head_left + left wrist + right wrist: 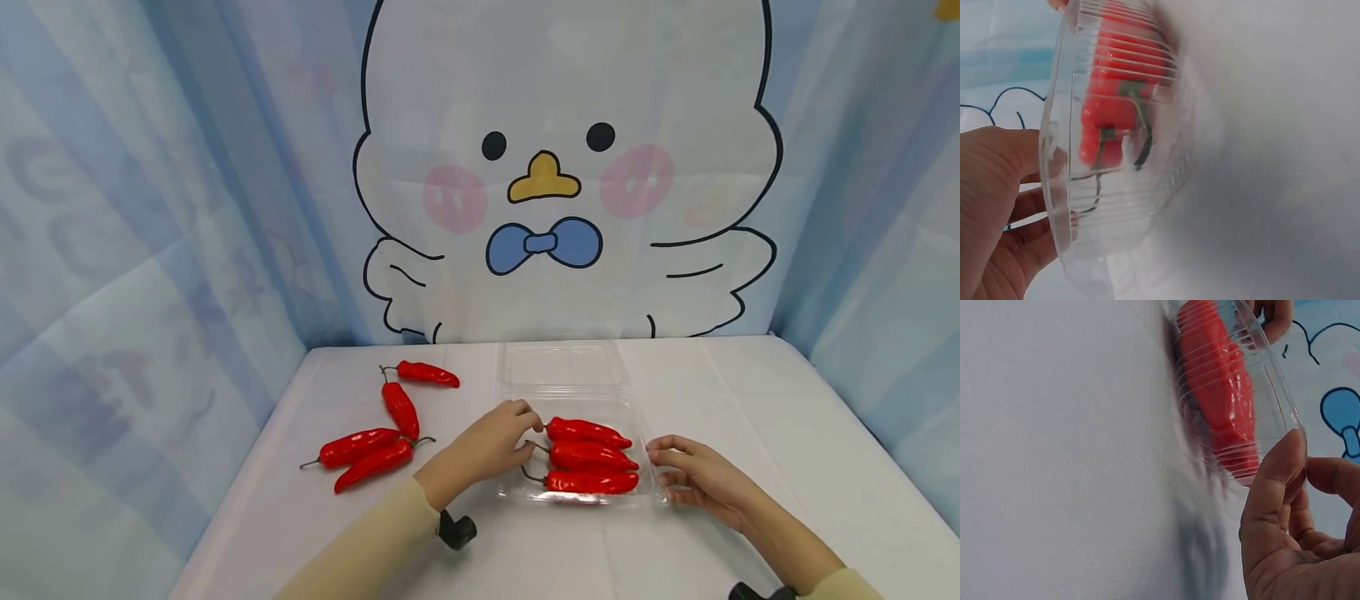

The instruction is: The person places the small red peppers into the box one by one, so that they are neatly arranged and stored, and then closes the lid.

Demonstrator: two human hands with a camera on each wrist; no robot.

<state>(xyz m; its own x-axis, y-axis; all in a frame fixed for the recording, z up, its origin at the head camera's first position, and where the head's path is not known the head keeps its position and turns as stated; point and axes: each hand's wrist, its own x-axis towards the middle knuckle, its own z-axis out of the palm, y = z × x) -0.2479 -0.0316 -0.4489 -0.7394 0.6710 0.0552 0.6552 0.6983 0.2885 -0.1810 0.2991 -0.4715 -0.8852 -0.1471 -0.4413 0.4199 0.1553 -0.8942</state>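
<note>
Three red chili peppers (592, 456) lie side by side in a clear plastic clamshell container (510, 493), stems to the left. My left hand (491, 442) reaches over the container's left rim, thumb and fingers apart, fingertips close to the stems of the upper peppers. In the left wrist view those fingers show partly through the clear wall, near a thin stem (1099, 187). With thumb and fingers, my right hand (701, 479) pinches the right rim; the right wrist view shows the thumb (1282, 462) against the plastic edge.
Several more red chili peppers (375, 462) lie on the white tabletop (255, 517) to the left. The container's lid (558, 367) is folded back behind it. Blue-white curtains (150, 250) and a cartoon-bird backdrop (558, 308) enclose the table.
</note>
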